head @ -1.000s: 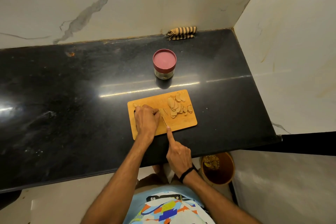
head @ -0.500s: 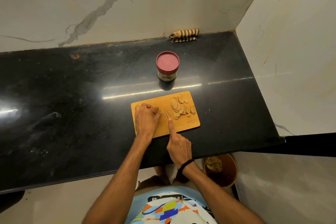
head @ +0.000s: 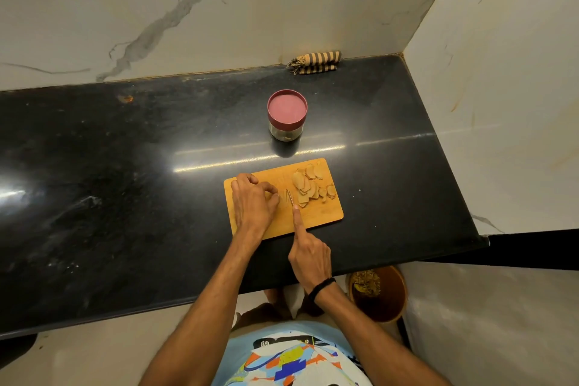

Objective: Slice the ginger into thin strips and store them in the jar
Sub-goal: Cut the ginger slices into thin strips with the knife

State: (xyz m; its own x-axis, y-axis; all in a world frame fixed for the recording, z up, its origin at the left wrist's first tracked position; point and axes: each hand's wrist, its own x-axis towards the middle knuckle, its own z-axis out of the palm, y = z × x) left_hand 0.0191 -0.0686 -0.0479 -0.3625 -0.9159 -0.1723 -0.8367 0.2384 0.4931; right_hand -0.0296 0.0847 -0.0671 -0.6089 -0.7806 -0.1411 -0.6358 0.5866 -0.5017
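A wooden cutting board (head: 326, 213) lies on the black counter. Several flat ginger slices (head: 308, 185) are piled on its right half. My left hand (head: 253, 202) rests on the board's left half with fingers curled over a piece of ginger that is mostly hidden under it. My right hand (head: 308, 252) grips a knife (head: 289, 197), forefinger stretched along the blade's spine; the handle is hidden in the fist. The blade stands just right of my left fingertips. A glass jar with a red lid (head: 287, 113) stands behind the board, lid on.
A striped folded cloth (head: 316, 62) lies at the back against the marble wall. The black counter (head: 125, 182) ends at a wall on the right. A brown bin (head: 377, 293) with scraps stands on the floor below the counter's front edge.
The knife blade has shifted slightly between cuts beside my left fingertips. Both hands stay in nearly the same place on the board; the camera view has moved a little.
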